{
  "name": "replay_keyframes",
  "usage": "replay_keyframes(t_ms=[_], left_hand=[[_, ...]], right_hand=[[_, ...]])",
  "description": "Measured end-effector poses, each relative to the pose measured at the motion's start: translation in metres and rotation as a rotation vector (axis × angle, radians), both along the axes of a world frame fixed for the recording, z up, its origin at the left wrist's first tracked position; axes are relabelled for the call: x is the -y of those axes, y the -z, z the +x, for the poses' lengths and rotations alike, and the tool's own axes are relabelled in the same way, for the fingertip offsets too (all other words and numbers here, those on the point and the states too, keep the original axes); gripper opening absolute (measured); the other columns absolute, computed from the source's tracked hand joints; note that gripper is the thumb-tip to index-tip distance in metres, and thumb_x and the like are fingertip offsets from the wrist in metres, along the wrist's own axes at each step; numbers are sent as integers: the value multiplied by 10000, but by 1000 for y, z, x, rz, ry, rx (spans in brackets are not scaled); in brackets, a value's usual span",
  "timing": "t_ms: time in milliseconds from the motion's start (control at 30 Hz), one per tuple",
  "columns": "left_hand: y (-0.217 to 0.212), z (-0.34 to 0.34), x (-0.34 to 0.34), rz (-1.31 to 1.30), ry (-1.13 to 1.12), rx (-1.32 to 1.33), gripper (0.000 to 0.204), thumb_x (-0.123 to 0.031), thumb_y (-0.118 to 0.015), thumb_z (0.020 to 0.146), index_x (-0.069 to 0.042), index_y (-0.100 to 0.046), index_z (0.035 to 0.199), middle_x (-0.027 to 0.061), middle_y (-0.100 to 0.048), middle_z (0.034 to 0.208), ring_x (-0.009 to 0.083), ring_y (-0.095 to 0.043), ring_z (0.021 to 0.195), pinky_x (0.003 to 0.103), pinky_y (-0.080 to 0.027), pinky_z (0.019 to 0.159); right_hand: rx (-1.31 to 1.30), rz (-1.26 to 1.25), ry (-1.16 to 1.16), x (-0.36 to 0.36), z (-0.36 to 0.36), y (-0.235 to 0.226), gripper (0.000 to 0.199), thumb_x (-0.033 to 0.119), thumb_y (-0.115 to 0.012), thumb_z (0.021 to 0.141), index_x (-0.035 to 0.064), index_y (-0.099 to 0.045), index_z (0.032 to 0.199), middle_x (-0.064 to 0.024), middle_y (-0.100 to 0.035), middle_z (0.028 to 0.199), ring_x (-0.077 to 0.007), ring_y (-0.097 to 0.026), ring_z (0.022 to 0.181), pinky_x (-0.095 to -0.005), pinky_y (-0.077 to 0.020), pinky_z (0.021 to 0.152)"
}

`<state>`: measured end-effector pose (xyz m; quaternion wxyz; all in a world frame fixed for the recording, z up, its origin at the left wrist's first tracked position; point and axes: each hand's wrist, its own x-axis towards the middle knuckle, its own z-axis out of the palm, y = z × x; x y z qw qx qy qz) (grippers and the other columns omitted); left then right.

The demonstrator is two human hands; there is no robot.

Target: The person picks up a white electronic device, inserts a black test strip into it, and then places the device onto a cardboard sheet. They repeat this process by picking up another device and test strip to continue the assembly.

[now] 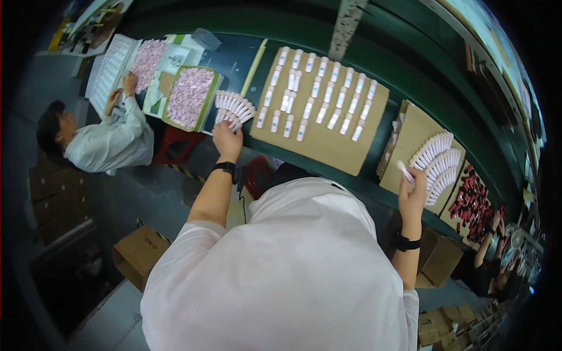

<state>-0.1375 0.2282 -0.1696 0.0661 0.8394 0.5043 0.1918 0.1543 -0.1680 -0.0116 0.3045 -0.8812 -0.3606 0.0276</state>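
Observation:
My left hand (227, 140) closes its fingers around the near end of a fan of small pale pink capped tubes (234, 109), by the table's front edge. How many of them it grips is hidden. On the right, my right hand (414, 193) pinches a single pale capped tube (404, 170), held tilted above the front of a cardboard sheet. Beside that hand, more such tubes (440, 161) lie in curved, fanned rows. Between my hands, loose rows of spaced-out tubes lie on a large cardboard sheet (366, 155).
A green-rimmed tray (168, 104) of small pink pieces stands left. A co-worker in white (111, 137) sits beyond it. At far right, red and black pieces (470, 202) lie near another person's hands (496, 224). A metal post (345, 29) rises behind the table; an open carton (140, 254) stands below.

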Motion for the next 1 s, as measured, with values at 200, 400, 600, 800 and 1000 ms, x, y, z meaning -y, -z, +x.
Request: replay_keyframes(t_ms=[200,400,600,800,1000], left_hand=[[-104,72,39,-151,277,403,304,-111,-705,763,-14,-571,1018,116,-573,957,252,-562,890,354,-462,786],[-269,130,135,-900,989,502,401,-77,-686,815,-10,-566,1192,98,-646,1014,194,-596,989,320,-424,947],[-283,146,164,-668,1212,555,319,-60,-733,761,-17,-636,1063,104,-659,944,237,-607,910,349,-434,896],[-290,148,187,-760,1189,656,297,-37,-769,725,-2,-646,993,106,-667,940,242,-621,900,477,-395,986],[-296,154,200,-702,1243,635,298,-22,-773,709,-7,-644,978,89,-651,886,209,-610,834,472,-406,969]], right_hand=[[-291,349,-180,-44,-30,-65,287,-58,-658,780,-7,-548,1040,-130,-561,985,-232,-545,935,-303,-433,834],[-262,463,-380,-60,-33,-100,331,-64,-692,747,-6,-549,1040,-127,-565,1003,-222,-547,924,-301,-441,799],[-213,640,-437,-49,-31,-121,325,-68,-704,735,-21,-567,1026,-137,-591,963,-224,-559,857,-309,-453,752],[-327,636,-452,-19,-26,-124,309,-76,-711,727,-43,-593,1010,-146,-603,922,-227,-568,824,-306,-452,740],[-350,705,-488,-6,-26,-125,288,-75,-707,738,-48,-602,1005,-145,-607,913,-221,-573,825,-300,-449,725]])
